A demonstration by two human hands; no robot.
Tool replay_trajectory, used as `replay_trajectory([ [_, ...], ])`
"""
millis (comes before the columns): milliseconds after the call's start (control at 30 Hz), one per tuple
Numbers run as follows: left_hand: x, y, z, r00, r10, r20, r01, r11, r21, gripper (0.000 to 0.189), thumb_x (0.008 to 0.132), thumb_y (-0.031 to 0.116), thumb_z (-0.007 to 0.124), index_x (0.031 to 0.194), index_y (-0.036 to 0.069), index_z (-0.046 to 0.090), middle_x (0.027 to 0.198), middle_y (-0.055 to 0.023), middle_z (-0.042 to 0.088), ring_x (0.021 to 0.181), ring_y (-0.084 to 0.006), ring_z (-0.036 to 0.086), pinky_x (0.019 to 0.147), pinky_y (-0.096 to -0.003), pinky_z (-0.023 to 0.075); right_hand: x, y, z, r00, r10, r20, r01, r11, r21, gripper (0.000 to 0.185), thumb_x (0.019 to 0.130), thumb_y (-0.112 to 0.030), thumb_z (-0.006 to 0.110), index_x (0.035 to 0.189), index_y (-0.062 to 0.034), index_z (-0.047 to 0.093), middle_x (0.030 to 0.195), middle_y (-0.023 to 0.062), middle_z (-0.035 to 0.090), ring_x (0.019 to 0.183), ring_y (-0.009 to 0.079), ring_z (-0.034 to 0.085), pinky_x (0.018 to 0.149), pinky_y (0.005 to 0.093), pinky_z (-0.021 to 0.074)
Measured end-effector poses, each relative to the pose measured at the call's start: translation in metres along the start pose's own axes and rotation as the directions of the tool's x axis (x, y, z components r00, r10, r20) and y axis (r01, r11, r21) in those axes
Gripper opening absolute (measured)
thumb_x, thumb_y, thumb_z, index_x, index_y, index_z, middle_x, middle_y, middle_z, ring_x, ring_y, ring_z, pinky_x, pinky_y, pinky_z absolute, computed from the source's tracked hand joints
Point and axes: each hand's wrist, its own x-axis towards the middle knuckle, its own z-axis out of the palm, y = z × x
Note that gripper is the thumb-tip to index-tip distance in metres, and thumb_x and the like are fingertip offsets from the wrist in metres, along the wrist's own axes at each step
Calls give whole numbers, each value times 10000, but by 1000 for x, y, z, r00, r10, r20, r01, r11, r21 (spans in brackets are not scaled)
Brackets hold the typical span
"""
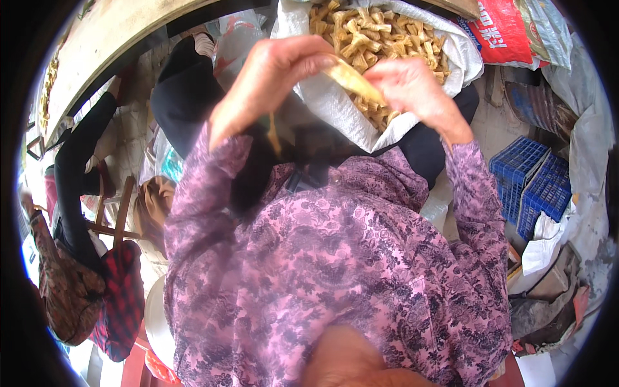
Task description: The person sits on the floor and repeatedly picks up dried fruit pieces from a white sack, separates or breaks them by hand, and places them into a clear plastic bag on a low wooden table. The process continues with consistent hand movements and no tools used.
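Note:
A pale yellow, flat strip (pixel 355 82), slightly blurred, is stretched between my two hands over an open white woven sack (pixel 333 113). My left hand (pixel 285 63) pinches its upper left end between thumb and fingers. At its lower right end, my right hand (pixel 408 84) has its fingers closed around it. The sack rests on my lap and holds many small tan knotted pieces (pixel 382 34) that look dried. Another thin yellowish strand (pixel 274 135) hangs below my left wrist. My fingers partly hide both ends of the strip.
Blue plastic crates (pixel 520 169) stand on the floor at the right. A red printed bag (pixel 505 34) lies beyond the sack. A pale tabletop (pixel 130 29) curves across the upper left. Another person in a camouflage sleeve (pixel 72 285) is at the far left, near a wooden frame (pixel 123 213).

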Motion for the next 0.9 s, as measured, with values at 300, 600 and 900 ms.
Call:
replay_trajectory([
  [300, 8, 3, 4, 951, 19, 310, 202, 719, -665, 238, 948, 221, 519, 974, 4, 615, 743, 13, 578, 691, -63, 534, 636, -200, 442, -8, -38, 23, 964, -207, 165, 133, 917, 375, 410, 774, -162, 736, 1131, -7, 606, 833, 18, 653, 607, 14, 538, 493, 147, 399],
  [600, -25, -22, 61, 891, 19, 455, 454, 18, -891, 374, 869, 287, 636, 1121, 36, 521, 751, 18, 521, 557, -20, 398, 497, -172, 346, 0, -5, 37, 935, -351, -50, 324, 904, -277, 273, 728, -228, 755, 962, -112, 674, 676, 73, 626, 612, 111, 622, 566, 253, 470],
  [900, -20, -24, 81, 890, -410, 200, 275, 133, -952, 159, 914, 151, 564, 988, 23, 621, 732, 32, 590, 559, -19, 487, 472, -159, 399, 4, 3, 42, 715, -667, -211, 362, 611, -704, 229, 652, -179, 760, 854, -109, 678, 678, 33, 587, 622, 191, 588, 526, 304, 453],
])
